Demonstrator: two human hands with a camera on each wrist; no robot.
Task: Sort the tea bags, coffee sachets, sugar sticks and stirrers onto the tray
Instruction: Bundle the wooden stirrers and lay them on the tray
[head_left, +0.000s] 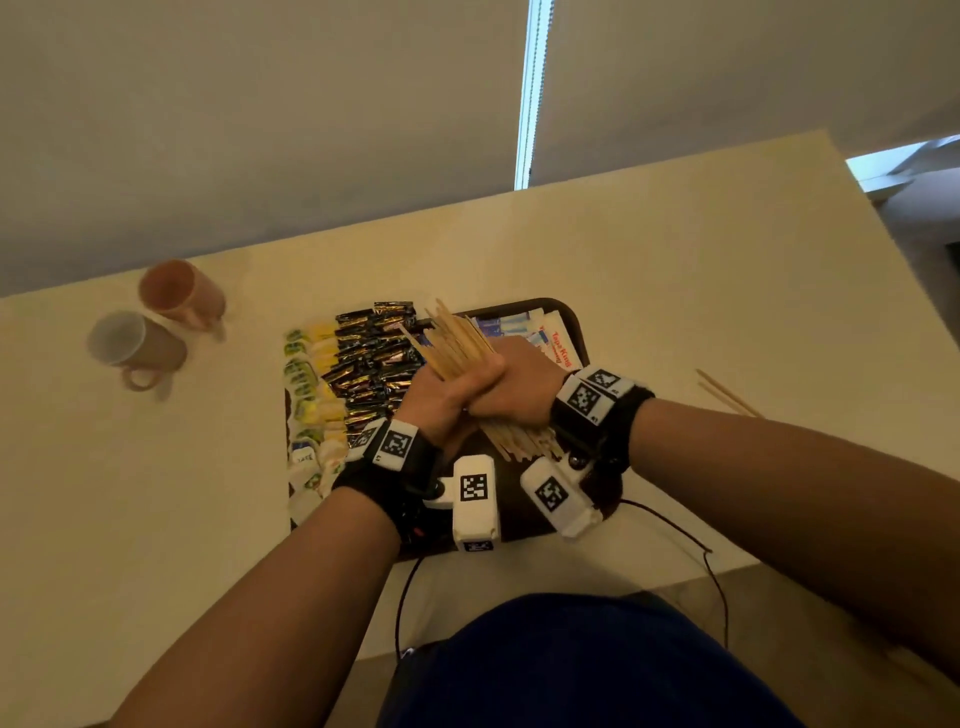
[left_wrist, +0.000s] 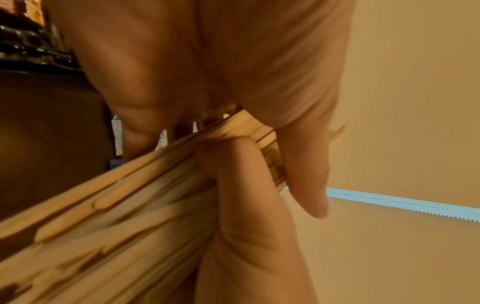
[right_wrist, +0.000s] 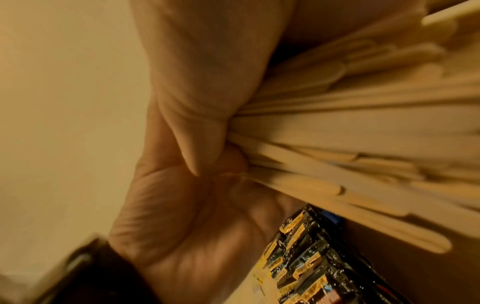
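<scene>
Most of the sorting looks done: on the dark tray (head_left: 574, 325) the yellow-and-green tea bags (head_left: 311, 384) run down the left side, the black coffee sachets (head_left: 374, 364) lie in rows next to them, and the white-and-blue sugar sticks (head_left: 519, 327) sit at the far right corner. What is left, by my reading, is the thick bundle of wooden stirrers (head_left: 460, 338), held tilted above the middle of the tray. The left hand (head_left: 441, 395) and the right hand (head_left: 511, 384) are both wrapped round its middle, touching each other, fingers curled tight and thumbs closed over the sticks. 2 stray stirrers (head_left: 727, 392) lie on the cream table (head_left: 727, 270), well apart from the tray to the right, so they also need collecting.

Room for setting down appears to be the bare brown strip between the sachets and the sugar sticks, under the hands. The bundle fans out at both ends, so I expect it could knock the sachet rows. 2 mugs (head_left: 156, 327) stand far off to the left, clear of any likely reach. The near table edge is close to the tray.
</scene>
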